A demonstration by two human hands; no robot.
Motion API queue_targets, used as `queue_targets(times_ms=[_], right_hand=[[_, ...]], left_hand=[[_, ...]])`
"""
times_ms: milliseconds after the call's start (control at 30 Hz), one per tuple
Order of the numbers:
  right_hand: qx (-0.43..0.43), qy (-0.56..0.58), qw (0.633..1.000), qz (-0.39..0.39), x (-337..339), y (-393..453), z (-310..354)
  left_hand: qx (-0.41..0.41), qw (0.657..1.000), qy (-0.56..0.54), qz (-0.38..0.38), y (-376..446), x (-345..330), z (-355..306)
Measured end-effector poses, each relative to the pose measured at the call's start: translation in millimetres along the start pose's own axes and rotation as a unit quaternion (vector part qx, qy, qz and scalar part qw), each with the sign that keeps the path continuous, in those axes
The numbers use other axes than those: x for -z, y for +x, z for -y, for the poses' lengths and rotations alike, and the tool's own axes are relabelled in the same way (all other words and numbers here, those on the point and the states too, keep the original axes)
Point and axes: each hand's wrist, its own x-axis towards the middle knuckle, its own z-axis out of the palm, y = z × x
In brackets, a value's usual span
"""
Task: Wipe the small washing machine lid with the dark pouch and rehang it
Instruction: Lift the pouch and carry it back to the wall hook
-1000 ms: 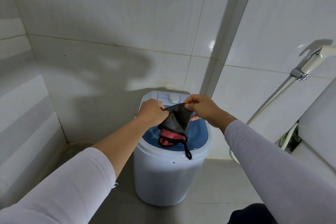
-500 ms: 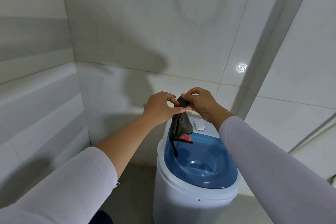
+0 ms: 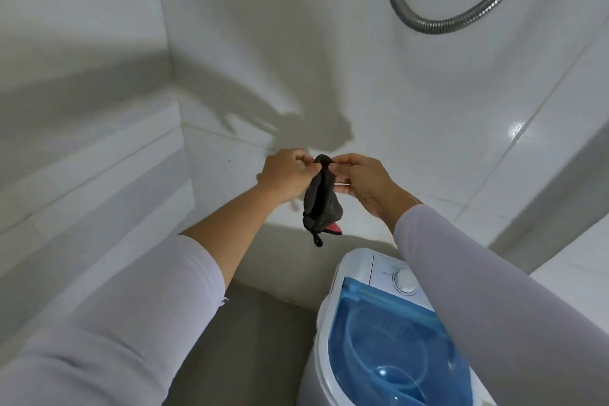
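Observation:
The dark pouch point(image 3: 321, 204) hangs in the air in front of the tiled wall, bunched at its top, with a red patch and a black cord at its lower end. My left hand point(image 3: 286, 175) pinches its top from the left. My right hand point(image 3: 359, 180) pinches the same top edge from the right. The small white washing machine point(image 3: 333, 313) stands below and to the right, its blue see-through lid point(image 3: 392, 346) closed. The pouch is well above the lid and left of it, touching nothing else.
White tiled walls meet in a corner to the left. A metal shower hose point(image 3: 438, 25) loops high on the wall at upper right. A white dial point(image 3: 406, 280) sits on the machine's control panel. Grey floor shows beside the machine.
Both hands have lifted the pouch off the lid and carried it up and to the left toward the wall. The view has tilted upward, bringing the shower hose into sight.

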Motion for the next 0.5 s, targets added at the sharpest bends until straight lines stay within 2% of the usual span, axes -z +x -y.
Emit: queue_targets(times_ms=[133, 300, 500], right_hand=[[-0.021, -0.029, 0.999, 0.010, -18.6, -1.2, 79.9], [0.012, -0.038, 0.999, 0.010, -52.9, -9.3, 201.7], [0.133, -0.068, 0.989, 0.017, -82.6, -13.2, 346.3]], left_hand=[[0.039, 0.999, 0.025, -0.026, 18.4, 71.0, -46.2], [0.046, 0.995, 0.064, -0.066, 33.8, 178.2, -121.7], [0.035, 0.985, 0.088, -0.146, 56.1, 296.0, -205.3]])
